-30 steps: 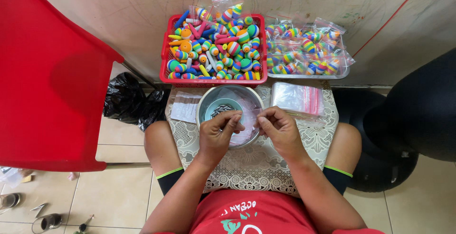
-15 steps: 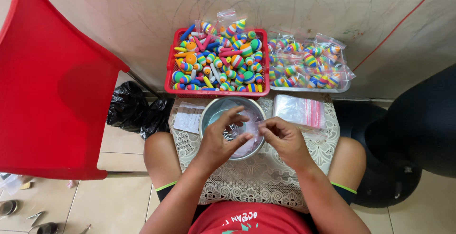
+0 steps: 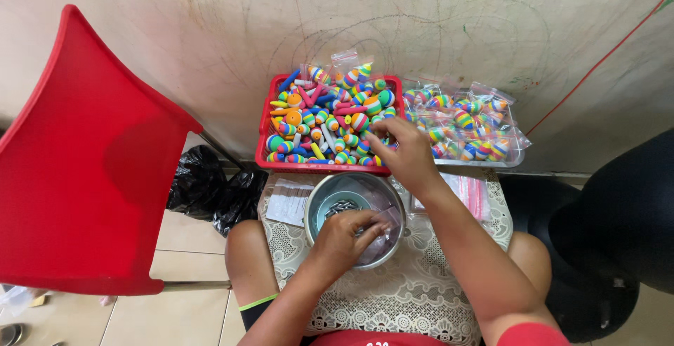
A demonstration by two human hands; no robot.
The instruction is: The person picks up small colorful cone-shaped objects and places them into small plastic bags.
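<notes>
A round metal bowl (image 3: 317,204) rests on a lace cloth (image 3: 414,290) over my lap. My left hand (image 3: 344,242) is inside the bowl, fingers curled on a small clear plastic bag. My right hand (image 3: 406,151) reaches forward over the right end of a red basket (image 3: 265,129) full of rainbow-striped foam floats (image 3: 359,120), its fingertips among the floats. Whether it grips one is hidden. Small dark metal pieces (image 3: 341,207) lie in the bowl.
A clear tray (image 3: 521,151) of bagged striped floats sits to the right of the basket. Small empty bags (image 3: 289,202) lie left of the bowl, and more (image 3: 477,195) to its right. A red plastic chair (image 3: 84,170) stands at left, a black bag (image 3: 210,188) below it, a dark round object (image 3: 618,233) at right.
My right hand left the bowl and moved forward to the red basket of floats. My left hand stayed in the bowl. The view shifted slightly.
</notes>
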